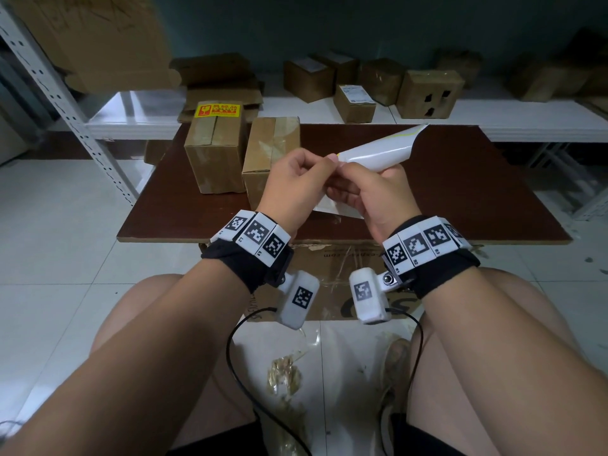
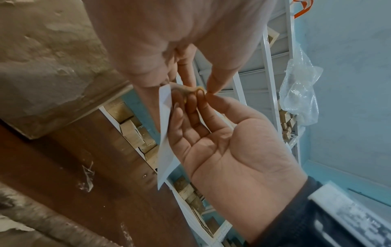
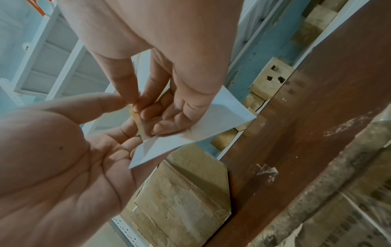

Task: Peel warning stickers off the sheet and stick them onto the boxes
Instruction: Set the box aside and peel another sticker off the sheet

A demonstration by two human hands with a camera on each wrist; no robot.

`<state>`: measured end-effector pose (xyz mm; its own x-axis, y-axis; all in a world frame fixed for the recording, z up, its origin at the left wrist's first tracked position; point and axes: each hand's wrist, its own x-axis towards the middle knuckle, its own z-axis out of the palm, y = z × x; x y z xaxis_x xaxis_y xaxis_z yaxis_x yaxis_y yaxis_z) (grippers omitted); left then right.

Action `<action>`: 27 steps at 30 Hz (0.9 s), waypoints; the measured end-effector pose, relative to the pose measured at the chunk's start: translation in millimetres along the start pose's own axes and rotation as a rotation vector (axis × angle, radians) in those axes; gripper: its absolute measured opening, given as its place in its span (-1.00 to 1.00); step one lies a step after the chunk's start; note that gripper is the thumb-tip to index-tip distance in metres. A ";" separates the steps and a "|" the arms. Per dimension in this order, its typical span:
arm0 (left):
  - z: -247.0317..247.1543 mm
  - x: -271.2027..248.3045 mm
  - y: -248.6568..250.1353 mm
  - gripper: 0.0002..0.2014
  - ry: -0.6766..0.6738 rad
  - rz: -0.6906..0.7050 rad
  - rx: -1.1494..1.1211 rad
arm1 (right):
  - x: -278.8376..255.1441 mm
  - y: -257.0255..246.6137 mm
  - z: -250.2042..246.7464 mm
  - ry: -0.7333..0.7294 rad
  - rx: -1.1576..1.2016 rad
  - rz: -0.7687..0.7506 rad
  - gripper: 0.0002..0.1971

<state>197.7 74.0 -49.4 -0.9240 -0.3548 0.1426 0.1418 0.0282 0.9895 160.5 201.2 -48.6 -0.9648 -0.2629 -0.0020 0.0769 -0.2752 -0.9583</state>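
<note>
Above the brown table both hands hold a curled white sticker sheet. My left hand pinches a yellowish sticker edge at the sheet's near end, between thumb and forefinger. My right hand grips the sheet from below, its fingers curled round it. Two cardboard boxes stand at the table's left. The far box carries a yellow and red warning sticker on top. The nearer box shows no sticker.
A white shelf behind the table holds several small cardboard boxes and flattened cardboard. A perforated metal rack post slants at the left. A large carton sits under the table, and crumpled tape lies on the tiled floor between my knees.
</note>
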 end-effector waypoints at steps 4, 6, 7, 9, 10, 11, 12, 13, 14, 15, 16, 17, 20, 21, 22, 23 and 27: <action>0.3 0.2 -0.4 -0.80 0.007 -0.001 0.003 | 1.9 1.2 -0.9 0.003 0.005 0.024 -0.94; 0.3 -0.1 -0.4 -0.79 0.010 -0.005 0.005 | 3.0 2.1 -1.6 0.006 0.004 0.028 -0.95; 0.4 -0.2 -0.4 -0.79 0.011 -0.007 0.007 | 3.2 2.4 -1.9 0.008 0.004 0.029 -0.96; 0.2 -0.2 -0.9 -0.78 0.009 -0.010 0.012 | 2.9 2.9 -2.1 0.011 0.001 0.031 -0.95; 0.1 0.2 -1.3 -0.78 0.009 -0.012 0.012 | 2.6 2.7 -2.2 0.011 -0.001 0.032 -0.94; 0.0 0.5 -1.4 -0.77 0.012 -0.017 0.012 | 2.4 2.7 -2.0 0.012 0.000 0.034 -0.94; -0.3 1.0 -2.0 -0.76 0.015 -0.023 0.011 | 1.9 2.4 -1.8 0.013 0.000 0.034 -0.93; -0.4 1.9 -2.7 -0.75 0.019 -0.033 0.010 | 1.6 2.4 -1.5 0.016 -0.001 0.033 -0.92; -0.6 2.5 -3.3 -0.74 0.021 -0.040 0.008 | 1.3 2.1 -1.4 0.017 -0.003 0.030 -0.92; -0.6 3.2 -3.2 -0.73 0.022 -0.046 0.006 | 1.4 2.1 -0.9 0.018 -0.006 0.027 -0.91; -0.7 4.2 -3.9 -0.73 0.020 -0.050 0.001 | 1.3 2.1 -0.6 0.018 -0.007 0.025 -0.92; -0.7 4.7 -3.9 -0.74 0.016 -0.054 -0.009 | 1.5 2.1 -0.2 0.018 -0.007 0.022 -0.92; -0.1 5.4 -4.5 -0.78 0.009 -0.050 -0.022 | 2.5 3.1 0.4 0.019 0.014 0.017 -0.92; 0.5 5.2 -4.9 -0.79 0.010 -0.047 -0.021 | 3.0 3.5 0.4 0.022 0.026 0.014 -0.91; 0.7 5.3 -5.5 -0.79 0.017 -0.043 -0.018 | 3.5 3.7 0.6 0.025 0.039 0.010 -0.90; 1.1 4.9 -5.6 -0.79 0.027 -0.041 -0.011 | 4.0 4.0 0.8 0.031 0.051 0.005 -0.89; 1.8 3.1 -3.1 -0.79 0.042 -0.007 -0.004 | 5.5 5.2 2.1 0.055 0.057 -0.032 -0.93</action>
<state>193.7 74.5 -52.0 -0.9091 -0.3942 0.1349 0.1376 0.0216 0.9903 156.1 196.3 -52.9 -0.9793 -0.2021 0.0110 0.0587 -0.3355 -0.9402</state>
